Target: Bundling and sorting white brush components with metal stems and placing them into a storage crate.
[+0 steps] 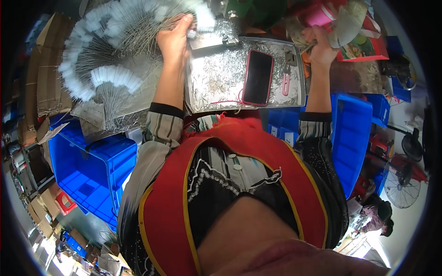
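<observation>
My left hand [176,40] is closed at the right end of a large spread of thin wire-stemmed brushes [110,80] with white bristle heads. White bristles show beside its thumb, and some stems appear to be in its grip. A small metal fixture [224,33] stands just right of this hand. Out to the right, my right hand [321,47] is closed with its fingers bent; something thin and brownish shows at them, too unclear to name. A pink spool-like thing [318,15] is just beyond that hand.
Between my arms lies a shallow white tray [202,106] strewn with silvery wire bits. On it rest a red-cased phone [258,78] and a pink-handled cutter [286,83]. Blue bins [87,175] stand below left, another blue bin [352,142] at right. A fan [401,181] stands farther right.
</observation>
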Motion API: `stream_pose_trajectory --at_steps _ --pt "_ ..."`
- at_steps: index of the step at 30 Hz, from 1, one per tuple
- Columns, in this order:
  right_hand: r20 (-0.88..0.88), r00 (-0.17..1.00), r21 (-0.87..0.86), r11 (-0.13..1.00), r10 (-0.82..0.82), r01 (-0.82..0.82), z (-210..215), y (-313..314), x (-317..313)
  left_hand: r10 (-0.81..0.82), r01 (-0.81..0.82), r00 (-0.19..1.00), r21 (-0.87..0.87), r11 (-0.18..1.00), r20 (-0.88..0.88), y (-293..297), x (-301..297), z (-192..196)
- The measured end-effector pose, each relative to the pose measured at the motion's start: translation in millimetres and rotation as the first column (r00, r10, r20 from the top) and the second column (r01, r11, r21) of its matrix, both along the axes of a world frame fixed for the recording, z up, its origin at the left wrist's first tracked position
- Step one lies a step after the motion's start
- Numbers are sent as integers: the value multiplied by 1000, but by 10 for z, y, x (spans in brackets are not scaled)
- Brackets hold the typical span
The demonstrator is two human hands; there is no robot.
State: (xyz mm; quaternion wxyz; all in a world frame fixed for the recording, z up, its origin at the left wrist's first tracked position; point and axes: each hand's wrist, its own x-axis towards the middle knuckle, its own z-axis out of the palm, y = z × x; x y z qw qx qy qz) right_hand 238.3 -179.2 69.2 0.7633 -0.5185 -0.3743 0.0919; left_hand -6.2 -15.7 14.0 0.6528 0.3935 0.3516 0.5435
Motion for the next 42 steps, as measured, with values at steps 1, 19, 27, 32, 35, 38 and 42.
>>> stream_pose_trajectory --at_steps 1,19,27,32,35,38,42 --pt "-34 999 -33 999 6 -7 64 -26 6 -78 81 995 43 996 -59 12 -25 -8" --pt "-176 984 -243 970 -40 -4 497 -48 -31 -6 22 974 -67 998 228 69 0 -148" --pt "-154 988 -272 961 2 -44 578 -68 -12 -19 31 978 -51 998 210 86 9 -144" --pt "-120 990 -327 945 -67 25 629 -52 -71 -14 23 989 -64 998 148 89 -6 -143" --pt "-220 974 -299 947 50 -116 556 -92 131 -23 34 989 -72 997 144 68 7 -119" --pt "-220 975 -357 931 -8 -73 605 -90 129 -35 46 991 -84 995 129 77 24 -117" --pt "-180 979 -405 914 -91 10 662 -60 31 -24 32 994 -74 997 107 69 2 -104"
